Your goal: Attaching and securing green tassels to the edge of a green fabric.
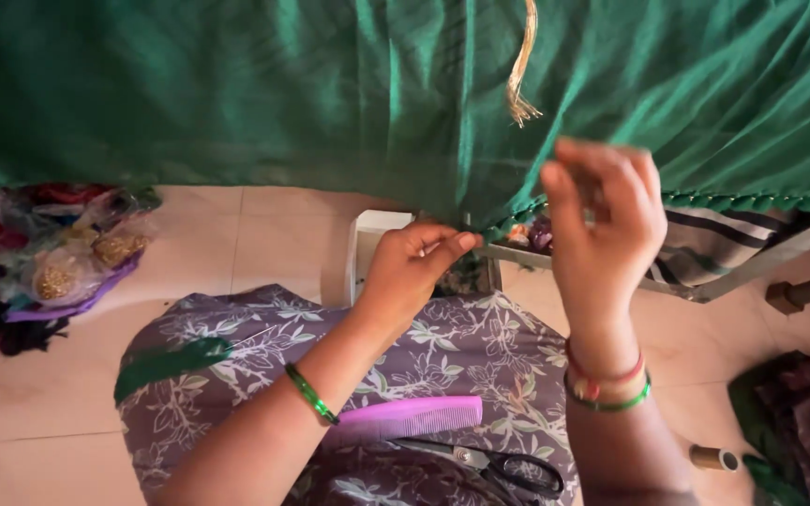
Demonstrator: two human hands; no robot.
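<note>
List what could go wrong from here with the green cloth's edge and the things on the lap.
1. The left hand pinches the green cloth at its trimmed hem; a hard tug might pucker it.
2. The scissors and purple comb lie loose on the lap and could slide off.
3. The right hand, raised close by, could snag the gold tassel.

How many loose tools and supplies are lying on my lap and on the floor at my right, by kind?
Comb, purple, on the lap: 1
Scissors, black-handled, on the lap: 1
Thread spool, on the floor at the right: 1
Total: 3
</note>
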